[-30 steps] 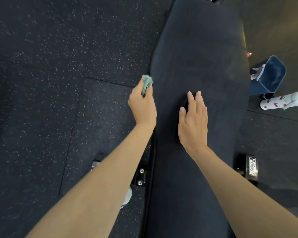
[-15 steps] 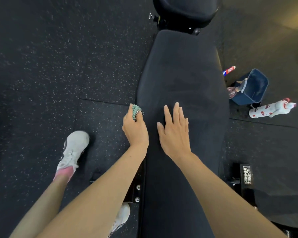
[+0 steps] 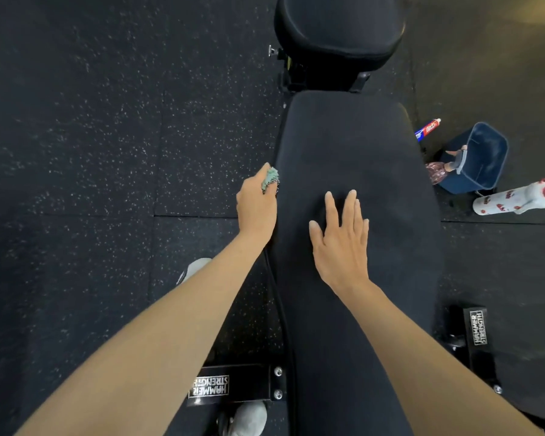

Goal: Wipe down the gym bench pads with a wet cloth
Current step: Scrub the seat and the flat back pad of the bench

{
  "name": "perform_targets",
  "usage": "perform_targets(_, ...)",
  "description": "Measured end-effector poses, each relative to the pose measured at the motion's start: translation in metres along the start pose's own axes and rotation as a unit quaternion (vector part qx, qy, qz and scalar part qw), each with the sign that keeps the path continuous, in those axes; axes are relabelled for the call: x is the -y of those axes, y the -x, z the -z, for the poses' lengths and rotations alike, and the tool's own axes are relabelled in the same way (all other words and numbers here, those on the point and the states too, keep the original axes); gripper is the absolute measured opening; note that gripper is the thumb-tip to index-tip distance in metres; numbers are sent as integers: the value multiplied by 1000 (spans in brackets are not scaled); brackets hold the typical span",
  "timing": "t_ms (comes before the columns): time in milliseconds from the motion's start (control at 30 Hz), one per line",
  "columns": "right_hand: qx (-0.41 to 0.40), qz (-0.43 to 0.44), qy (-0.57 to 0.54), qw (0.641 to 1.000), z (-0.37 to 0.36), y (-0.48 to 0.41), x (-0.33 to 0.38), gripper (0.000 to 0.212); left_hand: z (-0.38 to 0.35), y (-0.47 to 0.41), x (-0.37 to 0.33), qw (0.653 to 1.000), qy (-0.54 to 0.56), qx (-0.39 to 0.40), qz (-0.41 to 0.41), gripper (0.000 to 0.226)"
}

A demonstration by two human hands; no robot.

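A long black bench pad (image 3: 365, 158) runs up the middle of the view, with a second, rounded black pad (image 3: 337, 29) beyond its far end. My left hand (image 3: 256, 205) grips a bunched green cloth (image 3: 269, 179) against the long pad's left edge. Flat on the pad's top lies my right hand (image 3: 340, 240), fingers straight and spread.
Speckled black rubber floor (image 3: 107, 152) surrounds the bench. To the right stand a dark blue bucket (image 3: 482, 158), a white spray bottle with red marks (image 3: 516, 201) and a small red-and-blue tube (image 3: 427, 129). Bench frame feet with labels (image 3: 479, 332) and my grey shoes (image 3: 249, 418) sit near the bottom.
The view has tilted up, bringing the rounded far pad into view. My left hand with the cloth stays on the pad's left edge and my right hand stays flat on top.
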State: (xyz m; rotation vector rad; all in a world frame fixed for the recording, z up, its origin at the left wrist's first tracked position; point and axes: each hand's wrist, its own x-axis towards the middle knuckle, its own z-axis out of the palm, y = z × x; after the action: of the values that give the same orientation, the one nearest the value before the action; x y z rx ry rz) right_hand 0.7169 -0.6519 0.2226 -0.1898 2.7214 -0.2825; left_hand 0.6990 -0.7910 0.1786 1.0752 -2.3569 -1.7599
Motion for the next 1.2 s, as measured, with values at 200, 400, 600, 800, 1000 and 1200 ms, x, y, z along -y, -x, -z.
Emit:
perform_targets(200,7,1,-25,1000,7,-22,28,57,13,-56,-20,966,226,30,117,24)
perform_targets(400,15,-8,-20,1000,9,-28,37,56,27,-49,-32,992,98,74,9,21)
perform_targets(600,18,-13,-15,1000,8,-19,37,57,38,8,4,998,54,43,-16,12)
perform_targets(800,24,-13,10,1000,6,-13,32,57,46,52,24,994,95,36,45,19)
perform_targets(1000,0,-2,3,1000,9,-27,40,56,28,49,15,985,143,-44,88,32)
perform_targets(1200,-8,-1,-27,1000,3,-38,48,55,19,26,10,985,139,-62,87,33)
